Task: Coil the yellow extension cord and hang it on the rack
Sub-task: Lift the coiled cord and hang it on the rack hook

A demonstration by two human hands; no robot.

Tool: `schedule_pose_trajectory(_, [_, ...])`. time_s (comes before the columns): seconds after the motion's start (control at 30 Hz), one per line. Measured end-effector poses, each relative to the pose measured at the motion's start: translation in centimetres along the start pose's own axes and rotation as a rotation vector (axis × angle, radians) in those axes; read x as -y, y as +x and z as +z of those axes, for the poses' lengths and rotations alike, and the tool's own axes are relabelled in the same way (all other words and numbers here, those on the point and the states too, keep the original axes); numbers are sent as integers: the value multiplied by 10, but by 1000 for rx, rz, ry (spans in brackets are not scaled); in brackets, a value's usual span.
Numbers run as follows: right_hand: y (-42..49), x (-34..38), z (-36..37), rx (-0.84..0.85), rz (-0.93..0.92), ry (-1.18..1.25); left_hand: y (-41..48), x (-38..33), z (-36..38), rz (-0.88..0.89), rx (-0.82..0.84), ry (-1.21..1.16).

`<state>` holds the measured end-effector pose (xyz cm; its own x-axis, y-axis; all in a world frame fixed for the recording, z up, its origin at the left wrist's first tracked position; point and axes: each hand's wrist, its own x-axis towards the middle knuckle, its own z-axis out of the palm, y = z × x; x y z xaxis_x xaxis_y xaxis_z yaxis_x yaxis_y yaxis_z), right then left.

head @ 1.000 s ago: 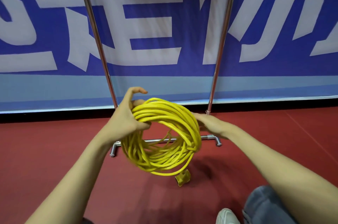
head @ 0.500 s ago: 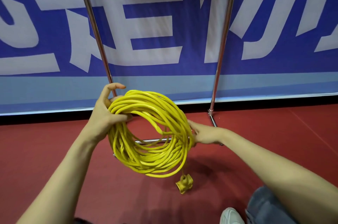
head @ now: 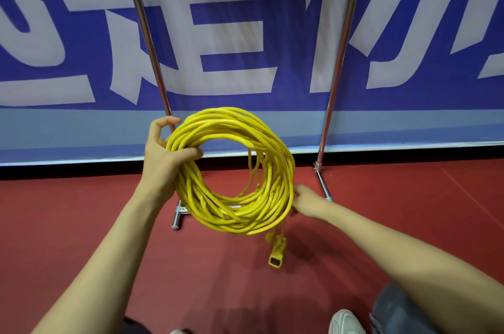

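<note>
Gripping the upper-left arc of the yellow extension cord (head: 234,220), the left hand (head: 163,159) lays its thumb across the front of the strands and curls its fingers round behind them, with the forefinger lifted above the bundle. The cord is wound into a round coil and held in the air in front of the rack (head: 144,33), between its two uprights and clear of the floor. The right hand (head: 305,201) meets the coil at its lower-right edge. Its fingers pass behind the strands and are hidden, so whether they clasp the cord or only steady it cannot be told. A socket end (head: 276,253) hangs from the bottom of the coil on a short tail, close above the red floor (head: 81,224); contact with the floor cannot be confirmed. Both rack uprights run out of the top of the view, so no upper bar or hook is visible. The coil covers most of the rack's low crossbar, leaving the left foot (head: 177,217) and part of the right foot exposed. Behind the rack stands a blue banner (head: 245,33) with large white characters, cropped on all sides and unreadable. At the lower edge, a white shoe (head: 345,321) and a denim-clad knee (head: 395,312) are partly cut off.
</note>
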<state>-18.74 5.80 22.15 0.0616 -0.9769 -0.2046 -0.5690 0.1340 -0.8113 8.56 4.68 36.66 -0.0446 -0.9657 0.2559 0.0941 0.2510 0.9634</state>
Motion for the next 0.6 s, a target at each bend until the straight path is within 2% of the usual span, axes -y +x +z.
schedule_pose_trajectory(0.07, [0, 6, -17, -167, -7, -76, 2, 0, -3, -2, -26, 9])
schedule_pose_trajectory(0.13, [-1, 7, -35, -271, 12, -27, 4, 1, -4, -11, -47, 36])
schedule_pose_trajectory(0.33, [-11, 12, -77, -323, -75, 209, 6, 11, 0, -77, -134, 101])
schedule_pose_trajectory(0.4, [-14, 15, -83, -272, -84, 262, 7, 14, 1, -86, -163, 91])
schedule_pose_trajectory(0.6, [-20, 23, -54, 23, -42, 162, 6, 11, 6, -34, -205, -42])
